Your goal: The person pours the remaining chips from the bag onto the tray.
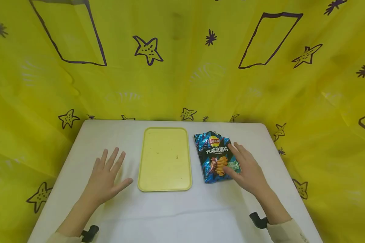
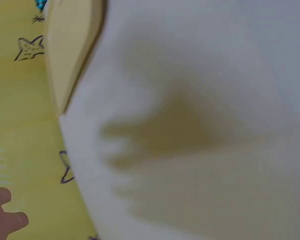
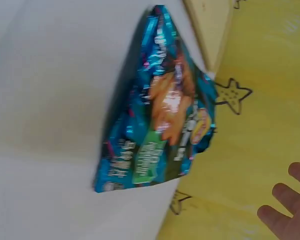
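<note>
Your right hand [image 1: 246,168] lies flat with fingers spread on the right edge of the chip bag [image 1: 215,157], not yet gripping. Your left hand [image 1: 107,175] rests open on the white table [image 1: 176,216], left of the yellow tray [image 1: 165,158]. Likely you're just starting the pickup; next, curl fingers around the bag.

Staged recording booth: white table [image 1: 170,216] enclosed by yellow star-printed backdrop cloth [image 1: 182,67], no household furnishings visible.
</note>
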`<act>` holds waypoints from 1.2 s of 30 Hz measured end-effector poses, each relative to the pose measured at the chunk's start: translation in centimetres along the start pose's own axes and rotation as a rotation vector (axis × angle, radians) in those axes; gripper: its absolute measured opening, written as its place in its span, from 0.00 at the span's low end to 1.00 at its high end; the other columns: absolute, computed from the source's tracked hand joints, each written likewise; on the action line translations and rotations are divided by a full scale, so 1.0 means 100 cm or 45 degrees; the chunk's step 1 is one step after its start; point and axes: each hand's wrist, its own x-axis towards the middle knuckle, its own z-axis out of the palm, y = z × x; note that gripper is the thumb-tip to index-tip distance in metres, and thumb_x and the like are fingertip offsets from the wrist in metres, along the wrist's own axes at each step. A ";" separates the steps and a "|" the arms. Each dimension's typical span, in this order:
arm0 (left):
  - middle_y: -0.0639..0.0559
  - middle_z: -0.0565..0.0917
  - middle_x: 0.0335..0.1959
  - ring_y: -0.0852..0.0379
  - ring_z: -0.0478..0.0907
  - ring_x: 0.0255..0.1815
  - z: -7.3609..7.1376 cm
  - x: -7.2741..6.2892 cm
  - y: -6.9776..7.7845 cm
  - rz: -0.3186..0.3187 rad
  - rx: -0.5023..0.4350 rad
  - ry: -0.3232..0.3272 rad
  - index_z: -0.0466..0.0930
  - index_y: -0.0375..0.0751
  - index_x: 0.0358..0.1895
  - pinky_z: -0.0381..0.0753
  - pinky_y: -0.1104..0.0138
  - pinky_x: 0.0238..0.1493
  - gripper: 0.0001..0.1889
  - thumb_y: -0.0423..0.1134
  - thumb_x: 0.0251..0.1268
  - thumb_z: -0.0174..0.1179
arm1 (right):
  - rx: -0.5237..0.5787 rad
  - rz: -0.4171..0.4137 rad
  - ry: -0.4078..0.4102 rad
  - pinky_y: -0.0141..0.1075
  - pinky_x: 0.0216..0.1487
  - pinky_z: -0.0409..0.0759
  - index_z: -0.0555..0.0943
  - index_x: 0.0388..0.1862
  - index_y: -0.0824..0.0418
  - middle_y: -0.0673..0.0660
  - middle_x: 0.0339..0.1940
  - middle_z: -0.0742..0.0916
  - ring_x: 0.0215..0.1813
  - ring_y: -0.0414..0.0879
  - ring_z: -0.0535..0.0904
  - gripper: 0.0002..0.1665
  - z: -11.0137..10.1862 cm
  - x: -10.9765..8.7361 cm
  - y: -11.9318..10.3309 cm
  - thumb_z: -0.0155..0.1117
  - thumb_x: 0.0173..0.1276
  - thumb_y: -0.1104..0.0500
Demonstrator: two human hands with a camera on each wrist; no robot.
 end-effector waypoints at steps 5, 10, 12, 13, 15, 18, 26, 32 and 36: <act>0.40 0.58 0.79 0.27 0.49 0.77 0.025 0.002 0.002 0.030 -0.068 -0.039 0.58 0.46 0.78 0.56 0.28 0.64 0.48 0.65 0.59 0.63 | 0.100 0.064 -0.030 0.72 0.62 0.64 0.62 0.79 0.53 0.64 0.77 0.67 0.75 0.67 0.62 0.46 0.017 -0.001 0.018 0.67 0.66 0.43; 0.40 0.61 0.78 0.28 0.52 0.77 0.043 0.005 0.004 0.089 -0.117 -0.063 0.60 0.45 0.77 0.58 0.29 0.64 0.46 0.63 0.60 0.64 | 0.164 0.121 -0.062 0.71 0.64 0.63 0.61 0.79 0.53 0.64 0.77 0.67 0.75 0.67 0.62 0.44 0.034 -0.001 0.032 0.65 0.68 0.44; 0.39 0.60 0.78 0.27 0.52 0.76 0.050 0.006 0.005 0.093 -0.117 -0.101 0.60 0.44 0.77 0.58 0.29 0.65 0.46 0.64 0.61 0.62 | 0.176 0.143 -0.073 0.71 0.65 0.63 0.62 0.79 0.54 0.65 0.77 0.68 0.75 0.67 0.62 0.44 0.040 -0.002 0.037 0.65 0.69 0.44; 0.39 0.60 0.78 0.27 0.52 0.77 0.053 0.006 0.005 0.093 -0.114 -0.123 0.59 0.44 0.78 0.58 0.29 0.65 0.46 0.65 0.62 0.61 | 0.188 0.150 -0.075 0.70 0.65 0.62 0.62 0.78 0.55 0.66 0.76 0.68 0.74 0.68 0.62 0.44 0.043 -0.002 0.040 0.65 0.69 0.44; 0.39 0.59 0.79 0.27 0.51 0.77 0.059 0.006 0.006 0.084 -0.118 -0.159 0.59 0.43 0.78 0.57 0.29 0.65 0.47 0.67 0.62 0.59 | 0.204 0.166 -0.083 0.70 0.66 0.61 0.62 0.78 0.56 0.67 0.76 0.68 0.74 0.68 0.62 0.43 0.048 -0.004 0.045 0.65 0.69 0.44; 0.39 0.57 0.79 0.28 0.49 0.78 0.065 0.006 0.007 0.046 -0.134 -0.218 0.57 0.43 0.78 0.55 0.29 0.67 0.49 0.70 0.61 0.58 | 0.234 0.187 -0.104 0.69 0.68 0.60 0.63 0.78 0.59 0.68 0.75 0.69 0.75 0.68 0.62 0.43 0.055 -0.006 0.053 0.64 0.70 0.44; 0.40 0.53 0.81 0.28 0.43 0.79 0.073 0.009 0.008 -0.059 -0.136 -0.361 0.52 0.44 0.80 0.41 0.27 0.69 0.55 0.77 0.56 0.54 | 0.229 0.263 -0.147 0.66 0.71 0.58 0.61 0.77 0.63 0.70 0.75 0.68 0.75 0.69 0.60 0.42 0.067 -0.010 0.070 0.60 0.73 0.44; 0.39 0.53 0.81 0.24 0.39 0.78 0.075 0.013 0.009 -0.086 -0.121 -0.374 0.52 0.45 0.80 0.34 0.23 0.64 0.58 0.78 0.52 0.57 | 0.267 0.310 -0.164 0.64 0.72 0.57 0.61 0.77 0.64 0.70 0.75 0.68 0.75 0.69 0.60 0.41 0.074 -0.012 0.076 0.57 0.75 0.44; 0.39 0.48 0.82 0.24 0.35 0.78 0.080 0.017 0.009 -0.097 -0.081 -0.422 0.47 0.45 0.81 0.32 0.22 0.63 0.62 0.82 0.49 0.54 | 0.287 0.395 -0.184 0.64 0.72 0.57 0.59 0.79 0.62 0.70 0.76 0.66 0.76 0.69 0.59 0.41 0.076 -0.007 0.079 0.52 0.77 0.41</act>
